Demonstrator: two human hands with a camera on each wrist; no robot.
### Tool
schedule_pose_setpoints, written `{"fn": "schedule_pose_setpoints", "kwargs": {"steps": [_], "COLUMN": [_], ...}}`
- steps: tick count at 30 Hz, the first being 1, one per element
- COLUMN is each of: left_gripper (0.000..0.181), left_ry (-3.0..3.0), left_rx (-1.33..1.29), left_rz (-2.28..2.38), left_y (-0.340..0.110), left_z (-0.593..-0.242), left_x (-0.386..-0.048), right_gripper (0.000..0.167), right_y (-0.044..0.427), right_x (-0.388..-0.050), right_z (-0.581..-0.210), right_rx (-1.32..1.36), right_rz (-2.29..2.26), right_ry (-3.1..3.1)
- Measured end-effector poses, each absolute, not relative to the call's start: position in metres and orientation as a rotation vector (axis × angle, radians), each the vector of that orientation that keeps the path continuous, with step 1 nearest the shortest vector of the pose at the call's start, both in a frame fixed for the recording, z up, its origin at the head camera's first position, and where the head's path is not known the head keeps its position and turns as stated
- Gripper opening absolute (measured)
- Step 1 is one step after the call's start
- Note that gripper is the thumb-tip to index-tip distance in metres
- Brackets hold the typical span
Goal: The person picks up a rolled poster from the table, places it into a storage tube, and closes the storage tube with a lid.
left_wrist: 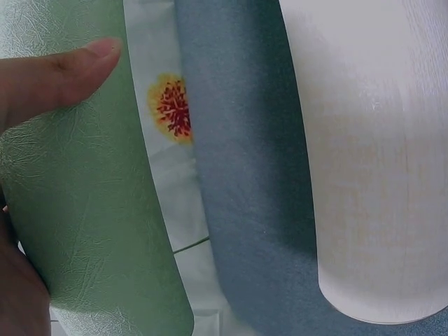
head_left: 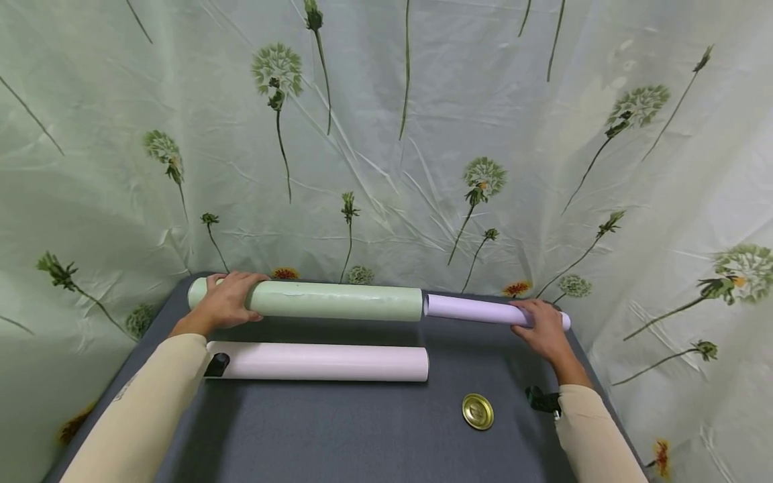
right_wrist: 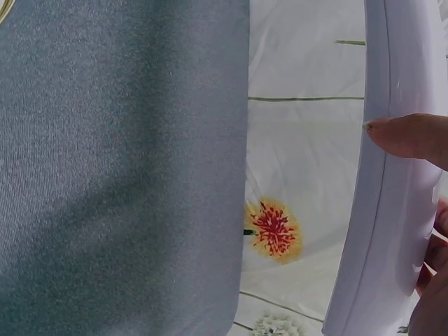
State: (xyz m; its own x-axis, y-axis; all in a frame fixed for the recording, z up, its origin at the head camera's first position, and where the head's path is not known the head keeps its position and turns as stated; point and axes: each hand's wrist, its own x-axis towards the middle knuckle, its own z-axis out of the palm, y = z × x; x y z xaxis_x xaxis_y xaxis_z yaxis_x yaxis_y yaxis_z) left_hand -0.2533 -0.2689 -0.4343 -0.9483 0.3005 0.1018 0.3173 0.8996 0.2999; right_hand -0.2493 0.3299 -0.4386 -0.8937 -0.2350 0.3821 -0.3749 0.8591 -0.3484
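Along the far edge of the table lies a long pale green roll (head_left: 338, 300), its surface wrinkled. My left hand (head_left: 226, 298) grips it near its left end, and the thumb (left_wrist: 87, 66) lies across it in the left wrist view. A thinner lilac roll (head_left: 471, 309) extends to the right, its left end close to the green roll's right end. My right hand (head_left: 543, 329) holds the lilac roll near its right end, thumb (right_wrist: 406, 136) on the near side. Nearer to me, a pale pinkish-white roll (head_left: 326, 362) lies roughly parallel to the green one.
A round gold-coloured lid (head_left: 478, 411) lies on the dark grey table (head_left: 338, 429), right of the white roll. Black wrist devices are on both wrists. A pale curtain (head_left: 386, 161) with dandelion prints hangs behind the table and at its sides.
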Motion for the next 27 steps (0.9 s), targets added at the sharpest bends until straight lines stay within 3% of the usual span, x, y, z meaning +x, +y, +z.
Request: {"fn": "schedule_pose_setpoints", "kwargs": {"steps": [27], "left_gripper": [0.07], "left_ry": [-3.032], "left_rx": [-0.493], "left_rz": [-0.486], "left_y": [-0.265], "left_z": [-0.43], "left_x": [-0.252], "right_gripper": [0.042], "right_y": [0.319], "right_x": [-0.253], "right_z": [-0.438], "right_rx": [0.467], "right_rz": [0.578], "right_ry": [-2.742]}}
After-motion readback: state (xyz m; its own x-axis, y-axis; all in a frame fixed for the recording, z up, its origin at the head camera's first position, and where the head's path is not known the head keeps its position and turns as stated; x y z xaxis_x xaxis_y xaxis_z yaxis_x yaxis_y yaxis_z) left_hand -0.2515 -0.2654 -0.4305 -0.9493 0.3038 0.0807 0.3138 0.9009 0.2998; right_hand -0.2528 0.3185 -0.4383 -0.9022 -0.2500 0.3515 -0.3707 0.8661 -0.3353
